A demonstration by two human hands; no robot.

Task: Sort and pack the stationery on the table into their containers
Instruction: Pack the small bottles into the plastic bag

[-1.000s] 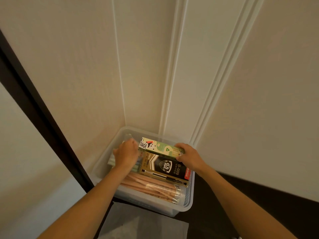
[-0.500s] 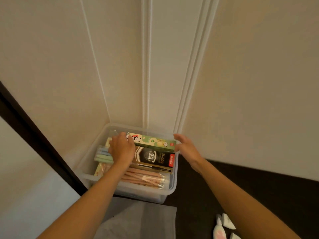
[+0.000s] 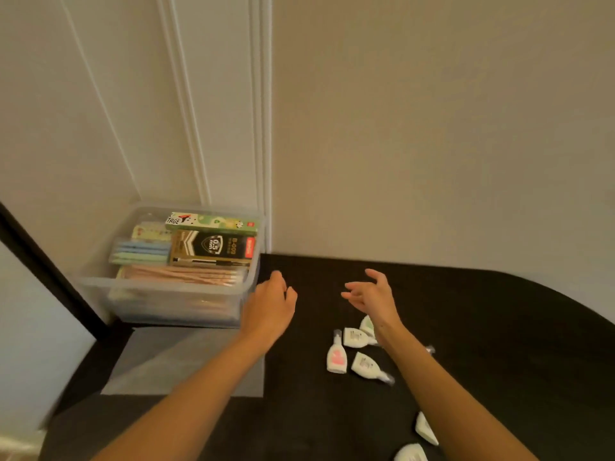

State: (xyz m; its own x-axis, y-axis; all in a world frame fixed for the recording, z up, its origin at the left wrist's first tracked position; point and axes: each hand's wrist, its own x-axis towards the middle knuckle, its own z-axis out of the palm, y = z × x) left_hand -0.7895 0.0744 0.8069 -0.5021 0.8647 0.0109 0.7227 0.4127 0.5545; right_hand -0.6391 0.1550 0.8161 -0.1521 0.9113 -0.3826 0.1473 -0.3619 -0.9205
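Note:
A clear plastic bin (image 3: 100,283) stands in the table's back left corner against the wall. Inside lie a green illustrated box (image 3: 213,221), a black and gold pen box (image 3: 213,245), pastel pens (image 3: 141,251) and a row of wooden pencils (image 3: 186,273). My left hand (image 3: 270,306) hovers just right of the bin with loosely curled fingers, holding nothing. My right hand (image 3: 371,296) hangs over the black table (image 3: 482,327) with fingers spread and empty. Several small white correction tapes (image 3: 354,337) lie scattered below my right hand, one with a pink label (image 3: 336,357).
A translucent flat lid (image 3: 186,361) lies on the table in front of the bin. More white correction tapes (image 3: 426,434) sit near the bottom edge. White panelled walls close off the back and left. The table's right edge curves away.
Both hands left the bin and the green box, which now rests inside at the back. They moved right over the table. The view swung right, showing the correction tapes.

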